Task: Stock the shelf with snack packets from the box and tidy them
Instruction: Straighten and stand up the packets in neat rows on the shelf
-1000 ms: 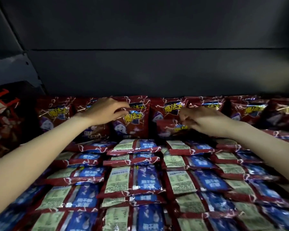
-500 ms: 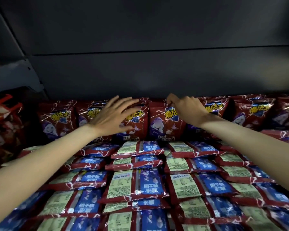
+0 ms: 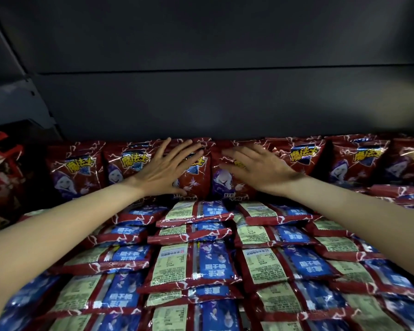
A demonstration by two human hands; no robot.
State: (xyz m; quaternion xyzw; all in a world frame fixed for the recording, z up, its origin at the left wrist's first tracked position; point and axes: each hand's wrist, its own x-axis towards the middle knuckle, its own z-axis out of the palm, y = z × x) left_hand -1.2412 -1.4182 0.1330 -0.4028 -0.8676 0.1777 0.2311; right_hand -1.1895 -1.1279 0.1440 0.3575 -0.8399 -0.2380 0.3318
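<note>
Against upright packets (image 3: 202, 173), both flat hands (image 3: 164, 168) press.

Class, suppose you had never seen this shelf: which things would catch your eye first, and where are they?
Two bare hands, the left hand and the right hand, lie flat with straight fingers against the upright red packets standing along the back of the shelf. In front, rows of flat packets lie back side up, showing pale labels and blue panels. Above is the dark back wall.
</note>
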